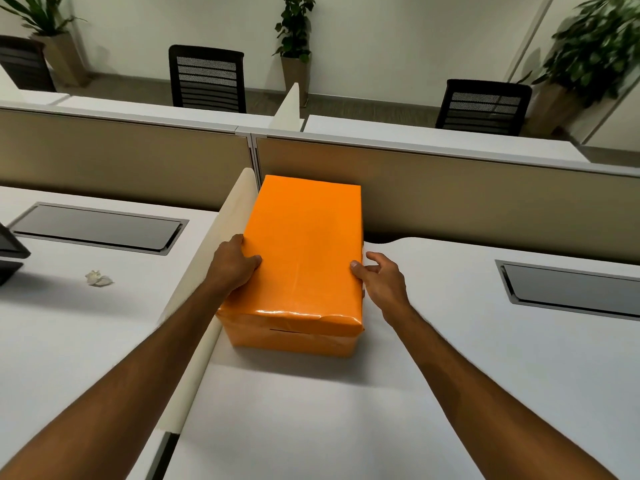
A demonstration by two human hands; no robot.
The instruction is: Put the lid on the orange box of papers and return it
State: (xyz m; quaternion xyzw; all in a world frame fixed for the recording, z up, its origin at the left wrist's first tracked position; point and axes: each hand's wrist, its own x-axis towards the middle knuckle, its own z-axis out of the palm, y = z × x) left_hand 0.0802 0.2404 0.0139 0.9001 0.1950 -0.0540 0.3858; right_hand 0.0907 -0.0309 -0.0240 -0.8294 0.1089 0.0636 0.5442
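A white desk (433,358) carries the orange box (301,327), which stands in the corner where the cream side divider (221,237) meets the tan back partition (450,188). The orange lid (304,244) sits on the box, covering it. The left hand (232,263) lies on the lid's left edge, thumb on top, fingers wrapped down the side. The right hand (381,277) is loosely spread, thumb tip touching the lid's right edge, fingers curled beside it. A crumpled paper scrap (98,278) lies on the neighbouring desk.
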